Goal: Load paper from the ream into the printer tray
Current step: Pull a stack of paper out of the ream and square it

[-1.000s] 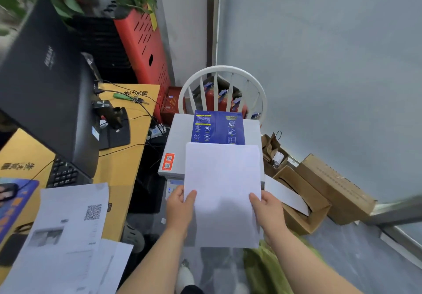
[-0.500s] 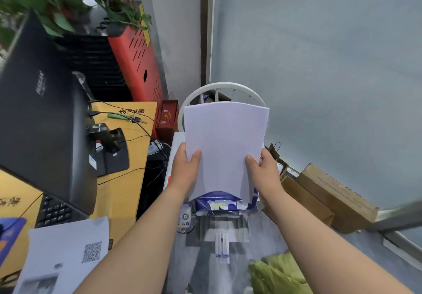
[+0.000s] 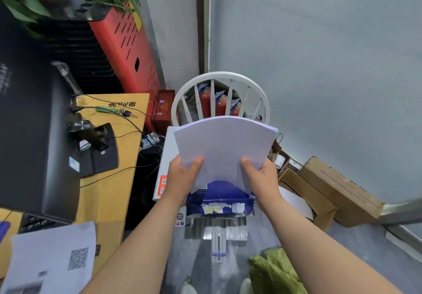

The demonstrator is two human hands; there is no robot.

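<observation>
A stack of white paper (image 3: 225, 147) is held up over the printer, bowed across its width, with its far edge fanned. My left hand (image 3: 182, 177) grips its lower left corner and my right hand (image 3: 262, 177) grips its lower right corner. Below the stack lies the blue ream wrapper (image 3: 220, 200), torn open at its near end, on top of the white printer (image 3: 167, 156). The printer's grey tray (image 3: 217, 227) sticks out toward me below the wrapper, with a clear extension piece at its front.
A white spindle-back chair (image 3: 220, 81) holds the printer, with red extinguishers behind it. At left stands a yellow desk (image 3: 109, 179) with a black monitor (image 3: 34, 134), cables and printed sheets (image 3: 52, 259). Open cardboard boxes (image 3: 324, 191) sit at right. A green cloth (image 3: 274, 271) lies on the floor.
The paper stack has been lifted from the ream and raised, and it now bows and fans at its far edge. The view has dropped, showing the tray below the wrapper.
</observation>
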